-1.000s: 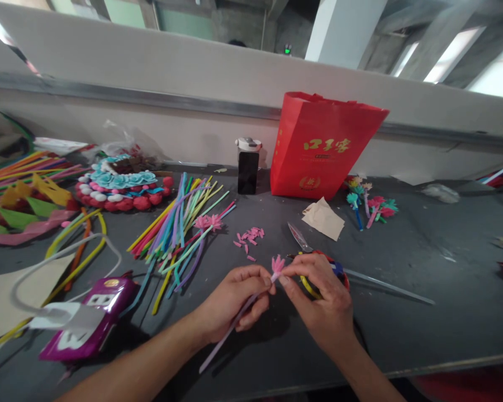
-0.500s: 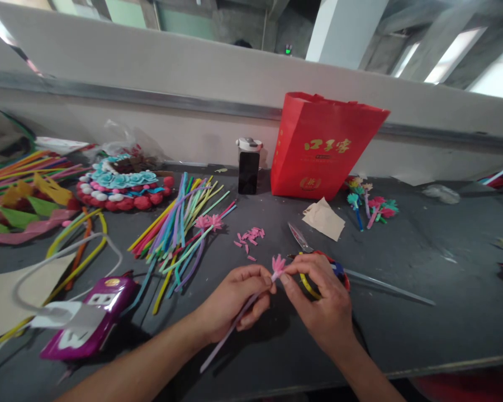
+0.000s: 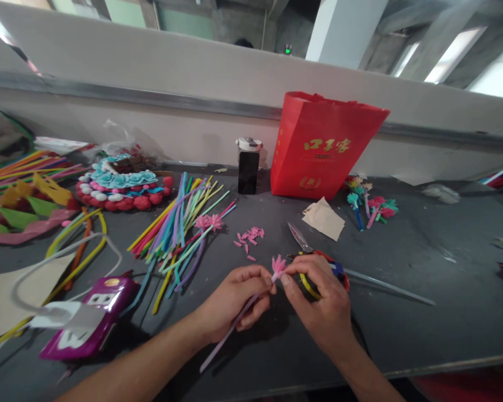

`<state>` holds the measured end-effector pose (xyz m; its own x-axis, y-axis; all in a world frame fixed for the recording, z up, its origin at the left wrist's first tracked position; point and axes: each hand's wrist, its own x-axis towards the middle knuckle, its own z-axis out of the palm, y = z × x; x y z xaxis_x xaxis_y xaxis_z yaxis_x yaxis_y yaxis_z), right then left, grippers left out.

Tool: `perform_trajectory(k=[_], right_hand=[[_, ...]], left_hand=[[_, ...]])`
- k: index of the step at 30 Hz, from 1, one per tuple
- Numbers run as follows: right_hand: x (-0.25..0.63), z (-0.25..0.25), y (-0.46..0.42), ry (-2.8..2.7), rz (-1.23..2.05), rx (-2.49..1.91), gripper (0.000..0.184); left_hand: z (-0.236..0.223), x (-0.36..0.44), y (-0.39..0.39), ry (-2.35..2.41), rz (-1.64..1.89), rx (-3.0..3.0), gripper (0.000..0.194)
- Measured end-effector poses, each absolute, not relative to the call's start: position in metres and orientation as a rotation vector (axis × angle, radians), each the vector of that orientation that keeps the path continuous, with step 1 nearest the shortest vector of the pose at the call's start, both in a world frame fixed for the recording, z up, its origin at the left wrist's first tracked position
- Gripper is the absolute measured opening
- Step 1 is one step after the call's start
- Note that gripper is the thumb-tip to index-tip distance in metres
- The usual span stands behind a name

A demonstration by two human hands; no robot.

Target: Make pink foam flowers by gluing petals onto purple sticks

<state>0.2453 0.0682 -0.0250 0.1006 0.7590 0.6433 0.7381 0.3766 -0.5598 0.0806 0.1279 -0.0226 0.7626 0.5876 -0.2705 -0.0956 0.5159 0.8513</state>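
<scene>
Since the earlier frame, only the right hand (image 3: pixel 324 293) is shifting, and very slightly; the left hand (image 3: pixel 243 298) and the pink flower (image 3: pixel 279 264) are keeping their places.

The flower is standing upright between the two hands, above the near middle of the dark table (image 3: pixel 402 340). The left thumb and forefinger are clamping the pale stem (image 3: pixel 228 338) just below the petals, while the other fingers are curling loosely underneath. The stem is passing through this hand and slanting down toward the near left. The right thumb and forefinger are meeting in a narrow pinch on the right side of the flower's base; the fingers behind them are bending inward.

Loose pink pieces (image 3: pixel 250 236) are lying just beyond the hands. Scissors (image 3: pixel 300 239) are pointing to the far left beyond the right hand, which is partly hiding a red-and-blue tool (image 3: pixel 338 270); a clear rod (image 3: pixel 392 288) is extending from there to the right. Colored craft sticks (image 3: pixel 182 220) are spreading on the left, with two more pink flowers (image 3: pixel 208 222) resting on them. Farther off, tan paper (image 3: pixel 324 219) is lying before a red bag (image 3: pixel 318 148), and a dark phone (image 3: pixel 248 174) is leaning upright beside the bag.
</scene>
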Motion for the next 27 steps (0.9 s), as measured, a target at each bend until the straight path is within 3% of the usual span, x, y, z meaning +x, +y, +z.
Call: perform_trajectory(k=[27], right_hand=[[0.244,-0.0282,0.0676,-1.651,0.026,-1.344,0.011]], left_hand=[[-0.026,0.0803,0.1262,0.594,0.415,0.977,0.011]])
